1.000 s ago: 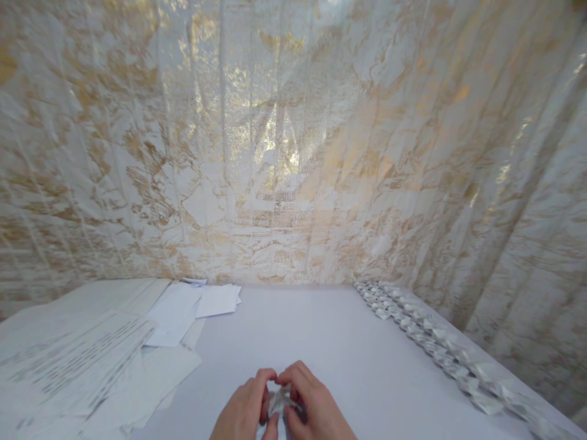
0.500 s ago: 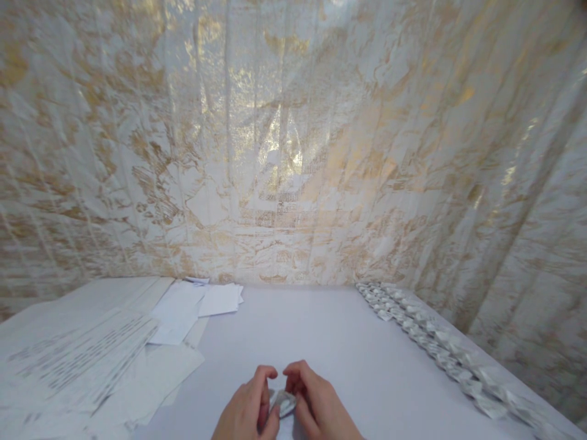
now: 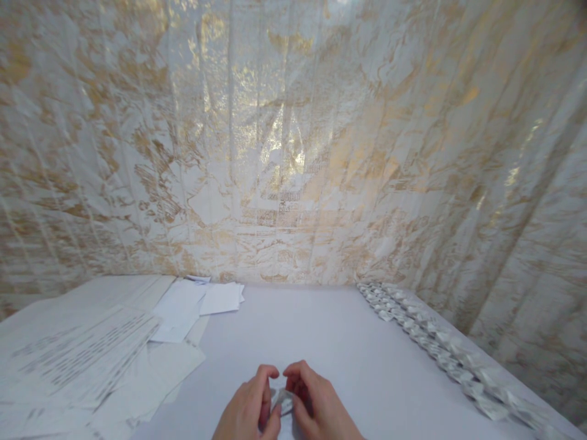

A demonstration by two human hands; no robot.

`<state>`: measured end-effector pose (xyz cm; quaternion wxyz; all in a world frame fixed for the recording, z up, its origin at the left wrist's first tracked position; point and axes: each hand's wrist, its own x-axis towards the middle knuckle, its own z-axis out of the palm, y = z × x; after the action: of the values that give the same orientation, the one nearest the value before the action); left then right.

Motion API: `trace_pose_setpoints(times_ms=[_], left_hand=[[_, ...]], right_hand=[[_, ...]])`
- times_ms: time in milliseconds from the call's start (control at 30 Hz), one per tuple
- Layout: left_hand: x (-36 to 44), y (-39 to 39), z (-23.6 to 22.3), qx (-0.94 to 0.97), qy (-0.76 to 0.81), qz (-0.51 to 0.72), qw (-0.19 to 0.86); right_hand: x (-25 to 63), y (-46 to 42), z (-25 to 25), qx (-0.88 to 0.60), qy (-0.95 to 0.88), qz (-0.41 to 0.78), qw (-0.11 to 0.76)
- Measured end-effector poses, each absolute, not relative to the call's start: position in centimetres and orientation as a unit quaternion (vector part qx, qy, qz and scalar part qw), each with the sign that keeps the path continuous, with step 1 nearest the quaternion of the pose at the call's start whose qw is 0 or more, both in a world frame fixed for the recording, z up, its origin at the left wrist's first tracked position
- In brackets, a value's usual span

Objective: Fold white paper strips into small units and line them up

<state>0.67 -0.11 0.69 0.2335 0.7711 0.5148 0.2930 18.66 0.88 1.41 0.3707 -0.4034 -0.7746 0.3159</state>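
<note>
Low in the middle of the view, a small folded piece of paper (image 3: pixel 284 401), whitish-grey, sits between my two hands over the table. My left hand (image 3: pixel 251 405) grips it from the left, thumb in front and curled fingers behind. From the right, the thumb and bent fingers of my right hand (image 3: pixel 320 400) pinch its other side. The index fingertips of both hands are raised and nearly meet above the paper. Its lower part and the inner fingers are partly hidden.
Printed sheets (image 3: pixel 87 360) spread across the left side of the white table (image 3: pixel 298 330). Blank white papers (image 3: pixel 178 311) and a small stack of slips (image 3: pixel 221 298) lie beyond them. Rows of folded paper pieces (image 3: pixel 426 342) line the right edge. A gold-patterned curtain (image 3: pixel 284 153) hangs behind.
Both hands keep nearly the same place around the folded paper. The paper's visible face has shifted slightly between the fingers, and the view has moved a little.
</note>
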Motion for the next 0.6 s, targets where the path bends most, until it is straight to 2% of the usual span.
trace_pose_setpoints(times_ms=[200,433,600], left_hand=[[0.7,-0.1,0.7,0.775,0.516,0.287,0.227],[0.6,-0.1,1.0,0.778,0.523,0.263,0.228],[0.7,-0.3,1.5,0.782,0.532,0.237,0.223]], right_hand=[[18.6,0.8,1.4,-0.423,-0.778,0.292,0.362],[18.8,0.8,0.3,-0.385,-0.845,0.167,0.332],[18.5,0.9,0.1,-0.401,-0.838,0.176,0.326]])
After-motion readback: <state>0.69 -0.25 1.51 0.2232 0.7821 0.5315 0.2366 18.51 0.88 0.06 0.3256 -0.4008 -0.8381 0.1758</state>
